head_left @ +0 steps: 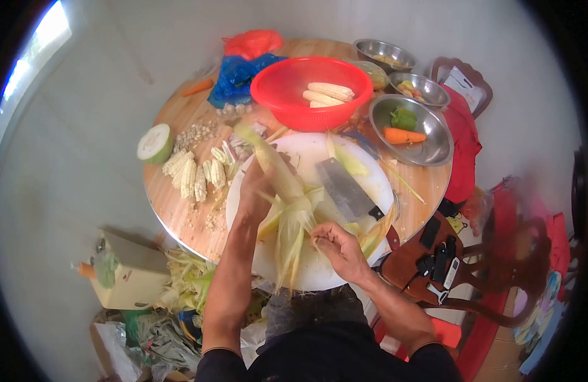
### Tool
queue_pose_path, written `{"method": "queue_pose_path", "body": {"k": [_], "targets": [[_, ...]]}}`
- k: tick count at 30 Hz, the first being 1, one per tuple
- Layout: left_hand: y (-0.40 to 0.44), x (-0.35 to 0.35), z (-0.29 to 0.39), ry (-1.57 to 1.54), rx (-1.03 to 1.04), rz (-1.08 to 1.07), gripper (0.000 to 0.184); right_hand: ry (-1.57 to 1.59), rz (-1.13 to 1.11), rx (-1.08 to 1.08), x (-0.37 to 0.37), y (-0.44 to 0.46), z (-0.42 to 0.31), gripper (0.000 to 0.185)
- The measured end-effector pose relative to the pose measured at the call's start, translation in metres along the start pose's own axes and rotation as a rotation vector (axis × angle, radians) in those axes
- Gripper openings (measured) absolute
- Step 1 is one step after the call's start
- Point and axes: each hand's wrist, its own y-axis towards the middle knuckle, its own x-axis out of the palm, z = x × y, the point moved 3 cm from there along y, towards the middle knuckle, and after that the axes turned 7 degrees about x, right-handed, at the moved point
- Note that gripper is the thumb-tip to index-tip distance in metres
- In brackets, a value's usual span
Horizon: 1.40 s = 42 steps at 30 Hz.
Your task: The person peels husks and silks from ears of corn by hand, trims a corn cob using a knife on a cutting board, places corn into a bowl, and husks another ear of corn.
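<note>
An ear of corn (278, 170), partly in its pale green husk, tilts over the round white cutting board (240, 254). My left hand (257, 184) is closed around it from the left, with the fingers partly hidden behind it. Loosened husk leaves (294, 229) hang from its lower end. My right hand (340, 249) is closed in a pinch at the edge of these leaves. On the board's right side lies a cleaver (346, 188) with a dark handle. Loose husk pieces (351, 162) rest beside it.
Behind the board stands a red plastic basin (287, 111) with peeled corn cobs (331, 90). A steel bowl (441, 143) holds a carrot (403, 135) and a green pepper (403, 118). Several corn pieces (189, 178) and a cut gourd (155, 144) are at left. Husks (189, 274) pile below.
</note>
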Motion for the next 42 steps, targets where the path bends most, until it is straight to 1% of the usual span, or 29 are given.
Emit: {"method": "queue_pose_path", "body": {"k": [1, 2, 3, 4, 5, 6, 8, 9, 11, 12, 14, 21, 23, 24, 26, 27, 29, 30, 32, 33, 35, 36, 38, 39, 41, 42], "targets": [[-0.001, 0.007, 0.002, 0.147, -0.035, 0.012, 0.057, -0.012, -0.094, 0.028, 0.0, 0.001, 0.0, 0.023], [-0.004, 0.01, 0.003, 0.294, -0.071, 0.025, 0.06, -0.011, -0.096, 0.026, -0.005, 0.005, -0.005, 0.023], [-0.006, 0.012, 0.002, 0.295, -0.071, 0.024, 0.06, -0.022, -0.094, -0.063, -0.014, 0.012, -0.016, 0.024], [-0.009, 0.015, 0.001, 0.319, -0.054, -0.023, 0.061, -0.033, -0.088, -0.151, -0.02, 0.02, -0.031, 0.025], [-0.011, 0.018, 0.0, 0.343, -0.04, -0.071, 0.061, 0.056, -0.009, -0.128, -0.026, 0.027, -0.044, 0.025], [-0.013, 0.02, 0.0, 0.342, -0.046, -0.074, 0.061, 0.058, -0.003, -0.126, -0.028, 0.035, -0.056, 0.025], [-0.015, 0.029, 0.0, 0.368, -0.048, -0.103, 0.061, -0.01, 0.144, -0.087, -0.031, 0.053, -0.073, 0.03], [-0.016, 0.033, 0.001, 0.365, -0.049, -0.105, 0.061, -0.012, 0.147, -0.087, -0.029, 0.061, -0.077, 0.03], [-0.018, 0.041, 0.002, 0.446, -0.038, -0.091, 0.061, -0.13, 0.205, -0.2, -0.022, 0.075, -0.088, 0.031], [-0.017, 0.043, 0.001, 0.446, -0.038, -0.09, 0.061, -0.131, 0.204, -0.199, -0.019, 0.079, -0.093, 0.031], [-0.018, 0.046, 0.0, 0.483, 0.021, -0.116, 0.064, -0.215, 0.276, -0.275, -0.013, 0.084, -0.102, 0.027], [-0.022, 0.057, 0.002, 0.459, -0.017, -0.117, 0.064, -0.141, 0.335, -0.265, -0.01, 0.089, -0.101, 0.017], [-0.022, 0.057, 0.002, 0.437, -0.033, -0.089, 0.063, -0.251, 0.393, -0.315, -0.01, 0.088, -0.101, 0.013], [-0.022, 0.056, 0.001, 0.434, -0.033, -0.089, 0.063, -0.253, 0.394, -0.313, -0.009, 0.088, -0.1, 0.013], [-0.021, 0.053, 0.0, 0.433, -0.05, -0.132, 0.064, -0.356, 0.456, -0.437, -0.007, 0.088, -0.099, 0.009], [-0.022, 0.052, 0.0, 0.433, -0.048, -0.131, 0.064, -0.357, 0.456, -0.438, -0.008, 0.089, -0.097, 0.009], [-0.023, 0.051, -0.001, 0.368, -0.091, -0.148, 0.066, -0.125, 0.432, -0.214, -0.014, 0.095, -0.084, 0.01], [-0.024, 0.049, -0.002, 0.368, -0.092, -0.146, 0.066, -0.125, 0.431, -0.212, -0.017, 0.098, -0.077, 0.01], [-0.024, 0.047, -0.003, 0.328, -0.049, -0.161, 0.07, -0.02, 0.462, -0.075, -0.026, 0.109, -0.058, 0.013], [-0.024, 0.048, -0.003, 0.327, -0.05, -0.162, 0.07, -0.02, 0.464, -0.074, -0.029, 0.111, -0.053, 0.013], [-0.024, 0.051, -0.001, 0.294, 0.002, -0.172, 0.068, 0.151, 0.426, -0.005, -0.032, 0.115, -0.041, 0.016], [-0.025, 0.054, -0.002, 0.295, 0.001, -0.172, 0.068, 0.152, 0.426, -0.004, -0.03, 0.115, -0.039, 0.016], [-0.025, 0.061, -0.005, 0.35, 0.083, -0.111, 0.065, 0.183, 0.503, -0.076, -0.023, 0.112, -0.036, 0.016], [-0.026, 0.063, -0.01, 0.348, 0.081, -0.114, 0.065, 0.182, 0.507, -0.076, -0.02, 0.111, -0.037, 0.016], [-0.029, 0.06, -0.019, 0.703, 0.19, -0.079, 0.058, 0.26, 0.527, -0.099, -0.013, 0.109, -0.039, 0.018], [-0.03, 0.057, -0.02, 0.704, 0.19, -0.078, 0.058, 0.26, 0.526, -0.098, -0.013, 0.108, -0.036, 0.018]]}}
